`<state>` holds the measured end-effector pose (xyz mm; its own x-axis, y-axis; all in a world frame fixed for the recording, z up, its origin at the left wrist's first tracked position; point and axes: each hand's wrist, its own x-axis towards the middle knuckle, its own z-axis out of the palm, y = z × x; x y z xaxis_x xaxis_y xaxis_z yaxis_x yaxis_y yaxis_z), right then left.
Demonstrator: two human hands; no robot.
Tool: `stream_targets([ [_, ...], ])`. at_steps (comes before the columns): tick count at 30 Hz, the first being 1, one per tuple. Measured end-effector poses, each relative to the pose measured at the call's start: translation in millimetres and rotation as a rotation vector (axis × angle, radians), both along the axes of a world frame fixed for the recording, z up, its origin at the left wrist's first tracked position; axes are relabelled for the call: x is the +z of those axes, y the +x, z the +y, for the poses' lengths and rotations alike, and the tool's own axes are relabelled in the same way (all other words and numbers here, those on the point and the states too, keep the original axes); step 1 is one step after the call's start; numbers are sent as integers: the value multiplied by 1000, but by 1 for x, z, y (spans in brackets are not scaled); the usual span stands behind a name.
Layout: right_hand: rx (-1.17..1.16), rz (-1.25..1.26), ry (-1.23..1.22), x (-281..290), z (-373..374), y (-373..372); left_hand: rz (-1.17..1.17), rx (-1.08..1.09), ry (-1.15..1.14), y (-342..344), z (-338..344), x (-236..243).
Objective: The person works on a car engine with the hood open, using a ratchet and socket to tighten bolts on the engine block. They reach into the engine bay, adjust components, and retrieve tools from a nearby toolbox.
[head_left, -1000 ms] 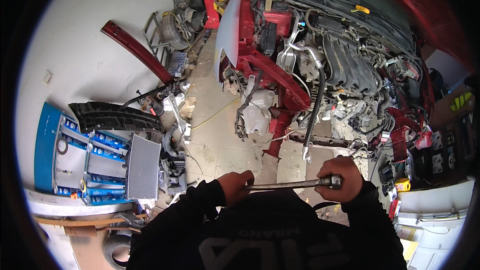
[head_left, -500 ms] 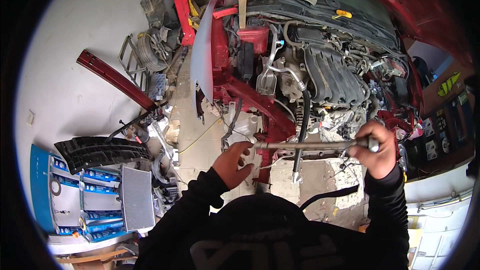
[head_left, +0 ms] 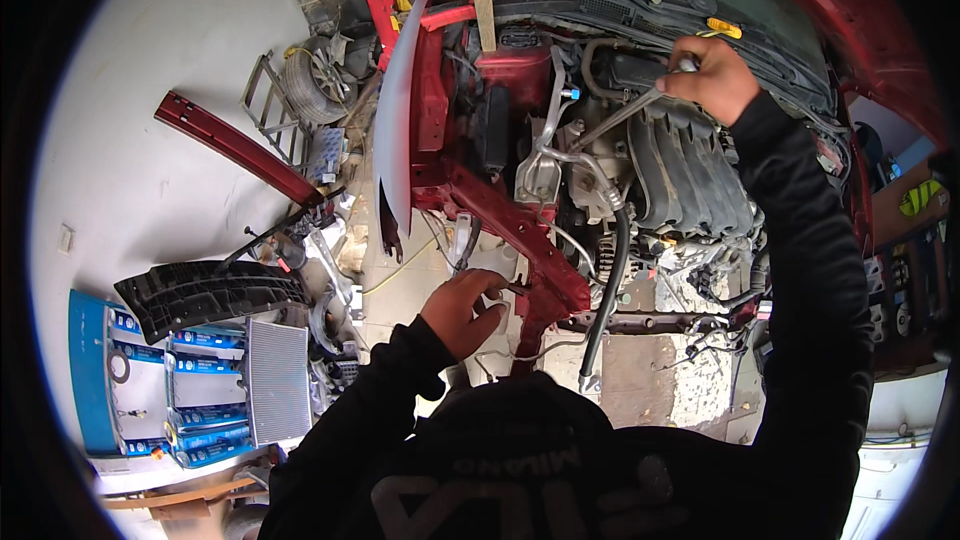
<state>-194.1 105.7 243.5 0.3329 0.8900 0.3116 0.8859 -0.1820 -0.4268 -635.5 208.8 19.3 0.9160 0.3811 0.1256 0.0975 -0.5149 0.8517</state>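
My right hand (head_left: 715,80) is closed around the headed end of a long metal ratchet wrench (head_left: 620,118), raised over the engine. The wrench's bar slants down to the left, its far end among the metal pipes beside the black ribbed engine cover (head_left: 690,170). My left hand (head_left: 464,314) is held low beside the red front frame rail (head_left: 530,250), with fingers curled. A small dark thing shows at its fingertips; I cannot make out what it is. A black hose with a silver pipe (head_left: 612,285) hangs down between my hands.
A loose grey fender (head_left: 395,110) stands along the car's left side, near a wooden prop (head_left: 480,0). By the wall are a red beam (head_left: 235,145), a wheel (head_left: 318,85), a black plastic liner (head_left: 210,295) and a finned radiator (head_left: 279,380). A yellow-handled tool (head_left: 724,28) lies below the windshield.
My right hand has swung up and away with the wrench, from level in front of me to over the engine. The left hand, formerly at the bar's end, has its fingers more curled.
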Motion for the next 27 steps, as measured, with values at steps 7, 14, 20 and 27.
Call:
stream_targets([
  [7,41,16,-194,-25,82,-2,39,-64,-76,4,20,-19],
  [14,64,-49,-257,-22,103,12,29,-38,-131,-7,34,-34],
  [20,19,-140,-258,43,46,-8,30,15,-188,-22,40,-44],
  [27,-31,130,-167,90,-37,-53,78,-14,-230,-26,41,-56],
])
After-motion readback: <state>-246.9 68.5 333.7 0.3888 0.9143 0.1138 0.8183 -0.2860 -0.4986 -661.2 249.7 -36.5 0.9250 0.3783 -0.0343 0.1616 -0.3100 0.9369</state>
